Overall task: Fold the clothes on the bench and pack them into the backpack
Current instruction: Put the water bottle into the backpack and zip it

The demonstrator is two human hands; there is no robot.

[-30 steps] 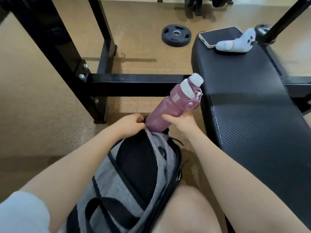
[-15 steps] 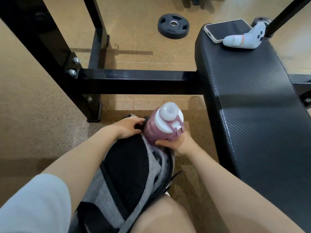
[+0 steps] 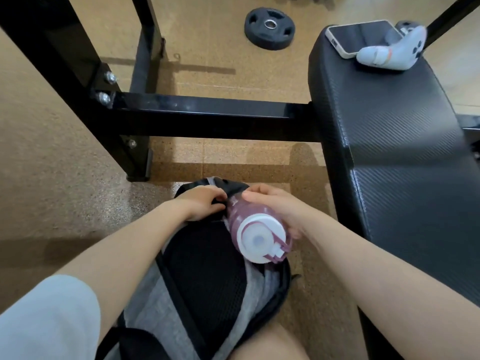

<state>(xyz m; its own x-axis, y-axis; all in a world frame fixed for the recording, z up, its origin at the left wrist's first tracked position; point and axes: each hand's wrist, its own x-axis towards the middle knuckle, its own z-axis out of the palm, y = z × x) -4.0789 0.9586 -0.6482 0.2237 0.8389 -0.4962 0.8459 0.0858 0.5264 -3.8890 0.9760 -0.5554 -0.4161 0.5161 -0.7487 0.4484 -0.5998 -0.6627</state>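
Tipped since a second ago: bottle, then slanting up toward the bench, now lies with its white cap toward the viewer and its base pushed into the top of the bag.

Right hand: fingers curled over the far side of the bottle's pink body, clamped on it.

Left hand: fingers bent, pinching the black edge of the bag's opening just left of the bottle.

Bag: grey with a black mesh back panel, resting on the floor between the person's knees, top end away from the viewer. Contents cannot be seen.

Sleeve: pale, on the left arm, lower left.

Bench: black padded top, right of the bag, running away from the viewer. No clothes lie on the part shown.

Phone: face up at the bench's far end.

Controller: white, resting partly on the phone's right edge.

Frame: black steel crossbar and uprights, bolted, beyond the bag.

Plate: black weight disc flat on the tan floor, behind the frame.
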